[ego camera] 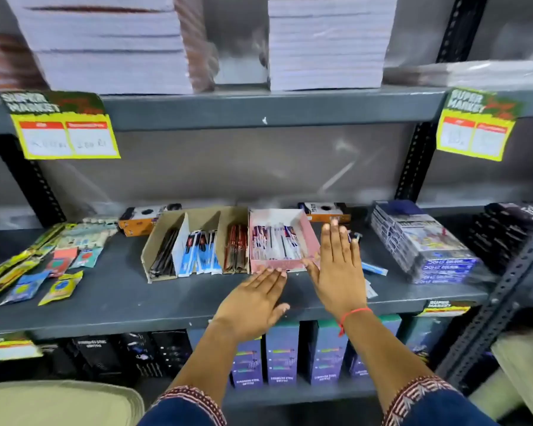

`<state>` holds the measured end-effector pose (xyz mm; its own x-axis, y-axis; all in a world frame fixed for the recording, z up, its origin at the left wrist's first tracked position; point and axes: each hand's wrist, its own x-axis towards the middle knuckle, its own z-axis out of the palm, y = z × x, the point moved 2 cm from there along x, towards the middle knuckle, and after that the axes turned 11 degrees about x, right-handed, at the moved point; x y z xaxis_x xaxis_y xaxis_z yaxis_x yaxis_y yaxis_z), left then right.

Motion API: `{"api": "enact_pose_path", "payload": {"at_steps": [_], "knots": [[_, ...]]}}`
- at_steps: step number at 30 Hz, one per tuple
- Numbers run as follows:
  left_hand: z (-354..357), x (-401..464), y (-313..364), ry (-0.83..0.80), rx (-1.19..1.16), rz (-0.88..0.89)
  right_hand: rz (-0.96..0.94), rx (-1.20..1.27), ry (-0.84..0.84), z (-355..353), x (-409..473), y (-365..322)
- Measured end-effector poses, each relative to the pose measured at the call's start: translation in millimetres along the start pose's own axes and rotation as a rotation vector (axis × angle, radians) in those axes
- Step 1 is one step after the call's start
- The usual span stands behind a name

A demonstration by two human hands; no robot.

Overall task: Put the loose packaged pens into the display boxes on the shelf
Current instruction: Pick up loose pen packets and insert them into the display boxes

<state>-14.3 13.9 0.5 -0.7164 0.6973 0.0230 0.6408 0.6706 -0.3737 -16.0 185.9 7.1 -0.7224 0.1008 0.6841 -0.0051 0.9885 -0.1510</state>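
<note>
A pink display box (313,238) with packaged pens stands on the grey shelf (136,296), next to a brown cardboard display box (154,241) with three compartments of packaged pens. My left hand (253,302) lies flat and open, its fingertips at the pink box's front edge. Flat and open too, my right hand (339,272) rests against that box's right side. A few loose packaged pens (374,268) lie on the shelf just right of my right hand, partly hidden by it.
Small packets (59,272) are scattered on the shelf's left. A wrapped stack of boxes (422,241) sits at the right, orange boxes (136,221) behind the display boxes. Paper stacks (326,41) fill the shelf above, purple boxes (282,355) the one below.
</note>
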Motion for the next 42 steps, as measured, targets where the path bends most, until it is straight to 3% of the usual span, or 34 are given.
{"api": "enact_pose_path", "payload": {"at_steps": [6, 9, 13, 18, 22, 28, 35, 38, 42], "knots": [[34, 41, -5, -0.098, -0.056, 0.145, 0.168, 0.026, -0.05, 35, 12, 30], [56, 51, -10, -0.141, -0.095, 0.171, 0.34, 0.088, -0.001, 40, 23, 52], [67, 57, -12, -0.104, -0.217, 0.198, 0.578, 0.096, -0.136, 52, 34, 81], [76, 59, -16, -0.036, -0.31, 0.187, 0.75, -0.036, -0.597, 62, 46, 93], [76, 59, -13, -0.035, -0.285, 0.196, 0.894, 0.05, -0.654, 64, 59, 95], [75, 60, -14, -0.007, -0.34, 0.191, 0.896, 0.156, -0.708, 69, 65, 102], [69, 57, -15, -0.03, -0.278, 0.156, 0.753, 0.226, -0.803, 66, 67, 103], [74, 58, -12, -0.119, -0.287, 0.155, 0.787, 0.274, -0.802, 64, 67, 108], [75, 55, -13, -0.08, -0.275, 0.131, 0.867, 0.483, -0.803, 59, 71, 112]]}}
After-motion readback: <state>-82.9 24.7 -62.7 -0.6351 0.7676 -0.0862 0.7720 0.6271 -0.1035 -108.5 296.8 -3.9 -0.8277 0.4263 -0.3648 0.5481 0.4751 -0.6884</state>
